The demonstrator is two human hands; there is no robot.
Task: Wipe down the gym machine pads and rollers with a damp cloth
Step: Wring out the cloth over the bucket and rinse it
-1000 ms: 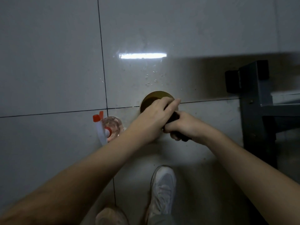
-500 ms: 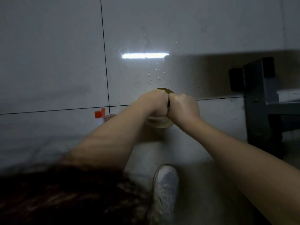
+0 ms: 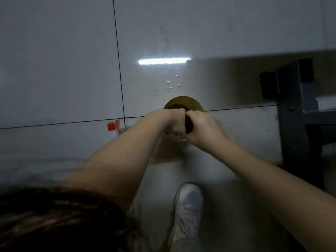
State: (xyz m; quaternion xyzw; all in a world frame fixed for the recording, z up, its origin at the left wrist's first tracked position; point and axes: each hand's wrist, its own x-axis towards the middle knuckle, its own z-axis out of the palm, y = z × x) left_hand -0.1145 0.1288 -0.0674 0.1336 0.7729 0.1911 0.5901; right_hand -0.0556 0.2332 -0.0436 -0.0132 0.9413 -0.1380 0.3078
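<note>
Curled tight, the left hand (image 3: 174,122) and right hand (image 3: 203,130) meet knuckle to knuckle, both gripping one dark cloth (image 3: 189,124). Only a narrow, bunched strip of it shows in the gap between the two fists; the rest is hidden inside the palms, and its weave is too dark to read. The fingers of both hands are folded right round it, none spread. The right hand is slightly blurred.

The cloth and both fists are just above one round bowl (image 3: 183,102), yellow-brown and smooth-walled, standing on the floor (image 3: 54,70). Its far rim shows beyond the knuckles, and a pale sliver of its near edge shows below them.

The floor is glossy grey tile, with thin dark grout lines dividing it into four visible slabs. One long bright bar of reflected light (image 3: 163,61) lies on it past the bowl, and a scatter of small water drops (image 3: 174,84) glints between the bar and the bowl.

Left of the bowl, one spray bottle (image 3: 113,129) with an orange nozzle peeks from behind the left forearm. At the right stands one dark, square-sectioned metal machine frame (image 3: 294,110), matte and hard-edged. One white laced shoe (image 3: 187,206) is planted below the hands, and dark hair (image 3: 54,220) fills the lower left corner.
</note>
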